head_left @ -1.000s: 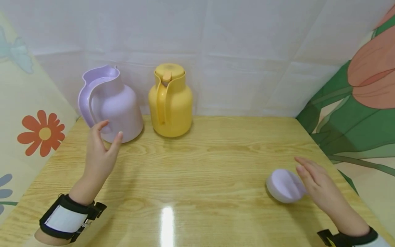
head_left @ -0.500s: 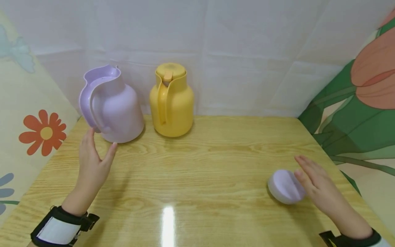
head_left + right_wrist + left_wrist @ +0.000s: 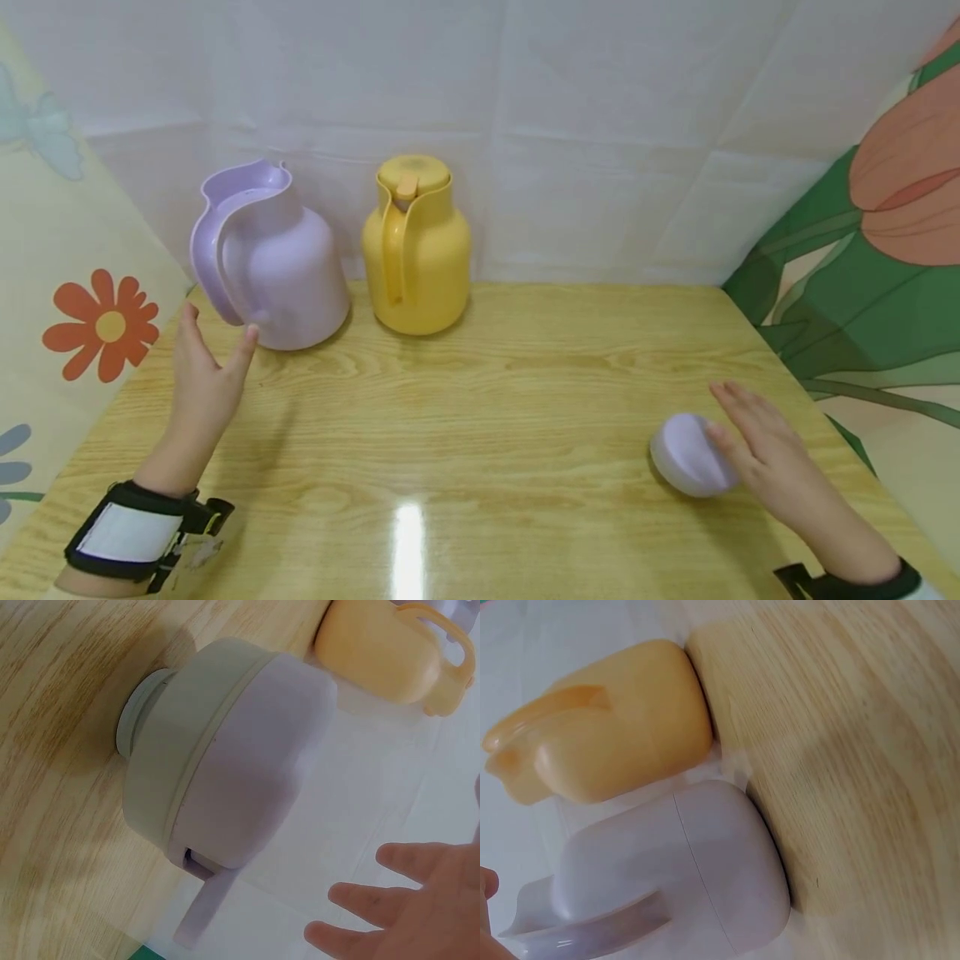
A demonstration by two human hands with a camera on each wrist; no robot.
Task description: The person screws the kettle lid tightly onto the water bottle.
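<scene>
A lidless purple thermos jug (image 3: 288,267) stands at the back left of the table, its handle facing forward. Just in front of that handle is my left hand (image 3: 206,387), thumb and fingers spread, holding nothing. The purple jug lid (image 3: 692,457) sits on the table at the right; the right wrist view shows its purple top, pale lower part and a small protruding lever (image 3: 206,907). My right hand (image 3: 772,458) is beside and above the lid, fingers extended and apart from it in the right wrist view.
Beside the purple jug stands a yellow thermos jug (image 3: 417,250) with its lid on. A white cloth (image 3: 585,150) hangs behind the wooden table (image 3: 487,400). Flower-patterned panels (image 3: 900,333) border both sides.
My left hand has drawn back to the left from the purple jug, and its fingers have spread wider. My right hand has barely shifted near the lid. Both jugs stay in place.
</scene>
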